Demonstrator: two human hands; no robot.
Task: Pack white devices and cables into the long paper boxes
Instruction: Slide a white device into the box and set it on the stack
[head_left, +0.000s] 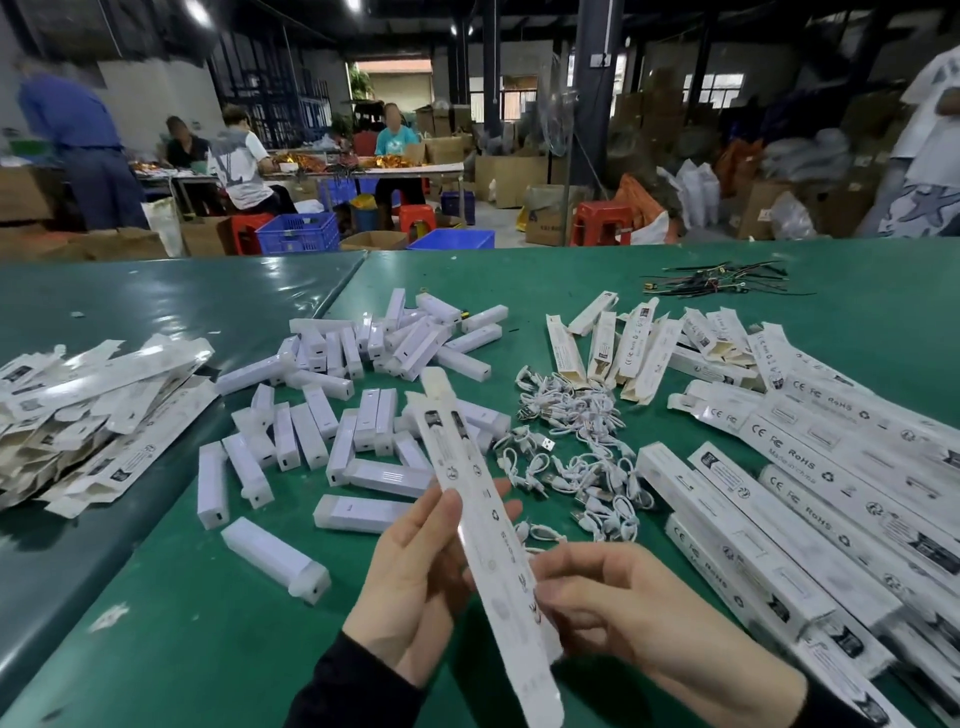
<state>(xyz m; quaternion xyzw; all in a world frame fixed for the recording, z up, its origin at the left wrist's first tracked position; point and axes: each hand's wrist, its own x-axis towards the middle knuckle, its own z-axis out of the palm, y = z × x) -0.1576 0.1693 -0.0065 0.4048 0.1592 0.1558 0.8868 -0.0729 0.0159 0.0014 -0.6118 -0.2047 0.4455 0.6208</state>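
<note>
In the head view, both hands are holding one long paper box (485, 525) above the green tabletop (171, 597). The left hand (415, 582) is cradling it from behind, thumb pressing on the printed face and fingers showing past the far edge. The right hand (623, 603) is pinching the box's right edge near its lower half. The box is pointing toward 12 o'clock, with its tab end up. Whether anything is already inside, I cannot tell.

The white devices (363, 415) are lying scattered at 11 to 12 o'clock from the hands, the coiled white cables (576, 447) at 1 o'clock, closed boxes (810, 493) at 3 o'clock, and flat unfolded boxes (88, 405) at 9 o'clock.

The risks, as I judge them: the thin box is being held by its edges only, so squeezing too hard could crease or flatten it and block a device from sliding in. The cables are tangling together, so pulling one may be dragging several along. Tilting the open end downward could let the contents slip out. A box could also end up closed with the cable missing.
</note>
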